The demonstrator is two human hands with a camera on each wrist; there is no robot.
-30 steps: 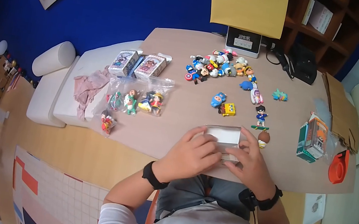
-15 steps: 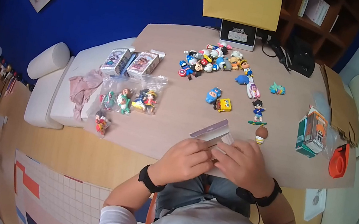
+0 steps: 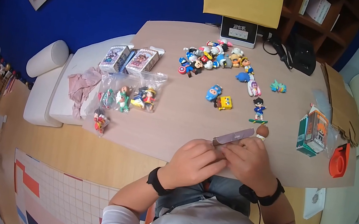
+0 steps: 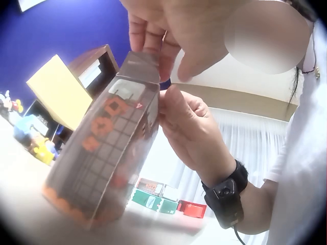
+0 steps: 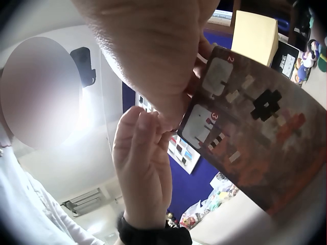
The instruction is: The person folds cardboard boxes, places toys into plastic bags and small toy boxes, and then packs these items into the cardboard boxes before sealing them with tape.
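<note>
A small printed cardboard box (image 4: 102, 148) with orange and grey markings stands before me, both hands at its upper end. In the head view only its long purple-grey flap (image 3: 233, 136) shows beyond my knuckles. My left hand (image 3: 194, 163) pinches the box's top edge near the flap, fingers bent over it. My right hand (image 3: 251, 165) holds the same end from the other side, thumb and fingertips meeting at the edge. Numbered pictures cover the side seen in the right wrist view. Right past the box lies a brown-topped figurine (image 3: 261, 132).
Several toy figurines (image 3: 206, 60) are heaped at the back, with a skateboard figure (image 3: 258, 110) and a yellow figure (image 3: 224, 103) nearer. Bagged figures (image 3: 137, 97) and boxes (image 3: 143, 60) sit left. A green-orange box (image 3: 313, 133) and a red ring-shaped item (image 3: 339, 161) stand right.
The box has turned in my hands: its white inside faced up a second ago, and now only the flap's outer strip shows. Both hands have drawn closer together over it.
</note>
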